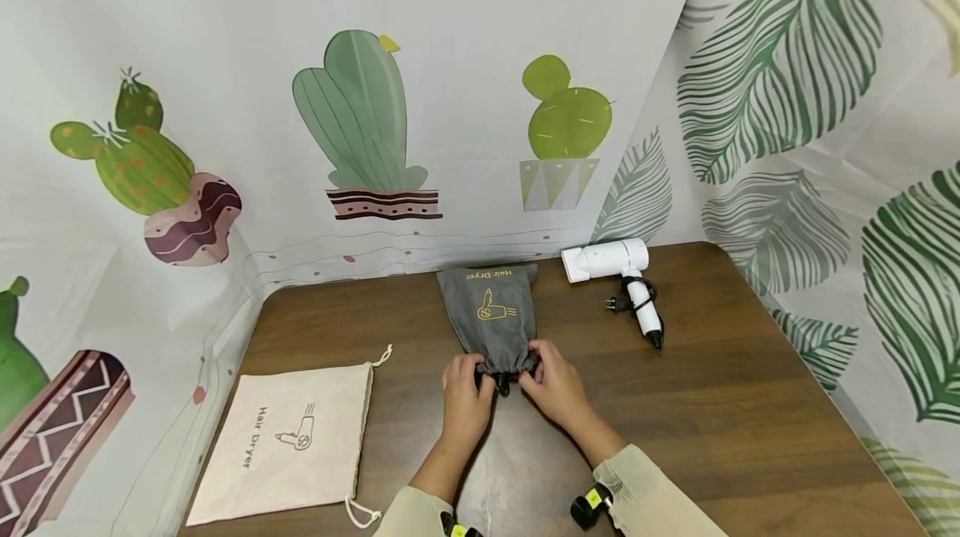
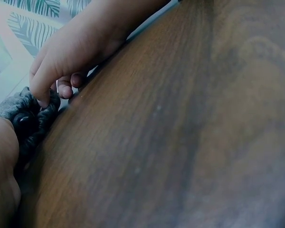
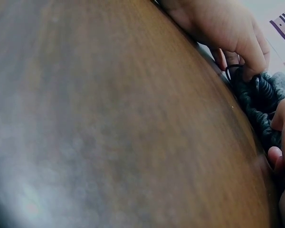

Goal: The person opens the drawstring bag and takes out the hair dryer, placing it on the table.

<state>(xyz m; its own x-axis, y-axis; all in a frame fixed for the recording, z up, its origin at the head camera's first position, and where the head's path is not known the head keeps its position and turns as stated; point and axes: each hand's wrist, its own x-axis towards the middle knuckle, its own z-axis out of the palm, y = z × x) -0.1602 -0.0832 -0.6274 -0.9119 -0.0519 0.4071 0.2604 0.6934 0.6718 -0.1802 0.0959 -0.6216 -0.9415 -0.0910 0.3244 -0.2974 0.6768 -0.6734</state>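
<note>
A dark grey drawstring pouch (image 1: 491,320) with a yellow hair dryer drawing and lettering lies flat, its gathered mouth toward me. My left hand (image 1: 465,399) pinches the left side of that mouth. On the opposite side, the fingers and thumb of my right hand (image 1: 557,387) grip the edge. Between the hands, a ribbed black cord end (image 3: 265,88) pokes out of the opening; the rest of what is inside is hidden by the cloth. The right wrist view shows a thin black loop (image 3: 232,71) by the left fingers.
To the left lies a flat cream drawstring bag (image 1: 300,437) printed with a hair dryer. A white hair dryer (image 1: 611,259) with its black cord wrapped round the handle rests at the back right. Printed cloth (image 1: 465,103) hangs behind the brown wooden table (image 1: 712,412).
</note>
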